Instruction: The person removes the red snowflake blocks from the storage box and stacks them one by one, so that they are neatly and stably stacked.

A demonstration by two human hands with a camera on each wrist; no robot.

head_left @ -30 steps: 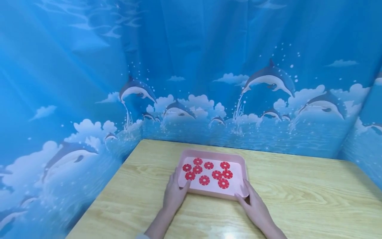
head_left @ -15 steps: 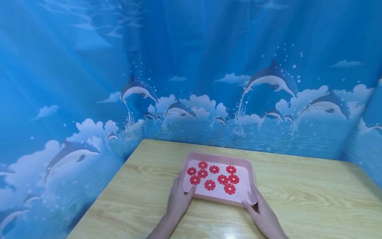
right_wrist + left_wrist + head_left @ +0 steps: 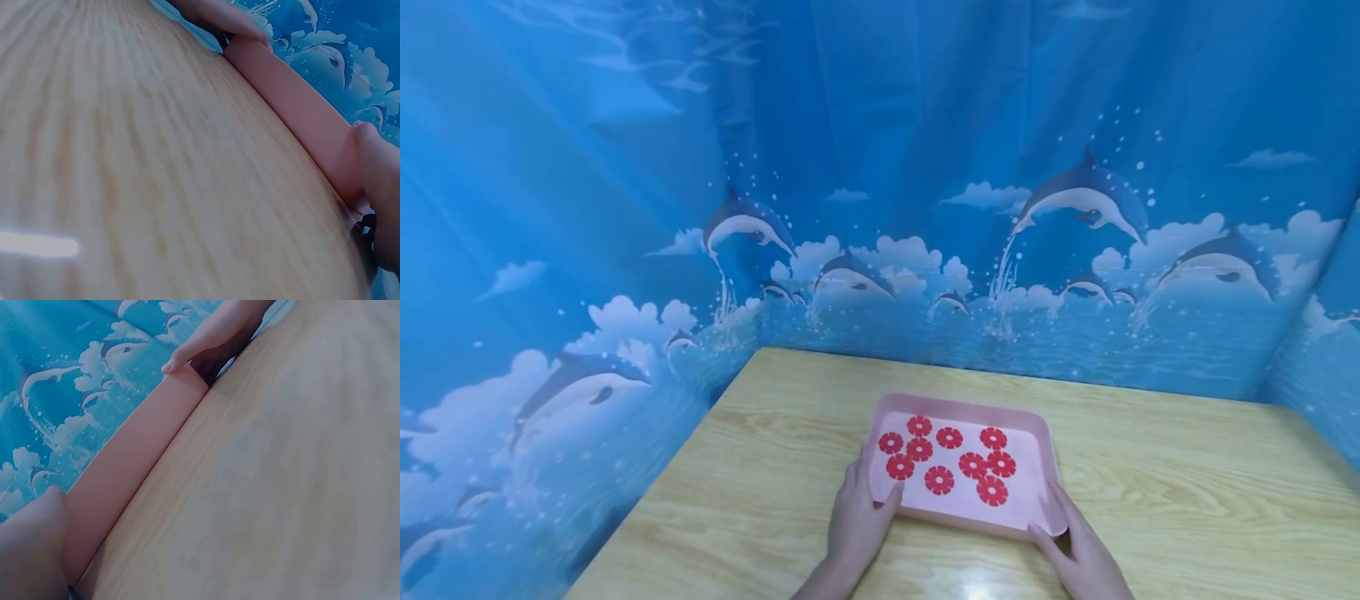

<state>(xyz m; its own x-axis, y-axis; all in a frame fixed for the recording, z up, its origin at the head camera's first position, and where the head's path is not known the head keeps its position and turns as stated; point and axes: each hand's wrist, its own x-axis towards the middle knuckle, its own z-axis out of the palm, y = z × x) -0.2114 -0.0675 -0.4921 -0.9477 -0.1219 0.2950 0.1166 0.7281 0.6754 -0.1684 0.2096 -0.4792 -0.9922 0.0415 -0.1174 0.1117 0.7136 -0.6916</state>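
A shallow pink rectangular tray sits on the table, turned slightly. Inside it lie several red snowflake discs with notched rims and small centre holes, some touching or overlapping. My left hand grips the near left corner, thumb at the front rim and fingers along the side. At the near right corner, my right hand holds the tray the same way. Both wrist views show the tray's front wall low against the tabletop, with a thumb at each end. Fingertips on the outer sides are partly hidden.
The light wood-grain table extends on both sides of the tray. Behind and beside it hangs a blue curtain printed with dolphins, clouds and water, close to the table's back edge.
Both hands have slid the tray toward me and to the right across the table. The discs have moved along with it, keeping about the same arrangement. Both grips look unchanged.
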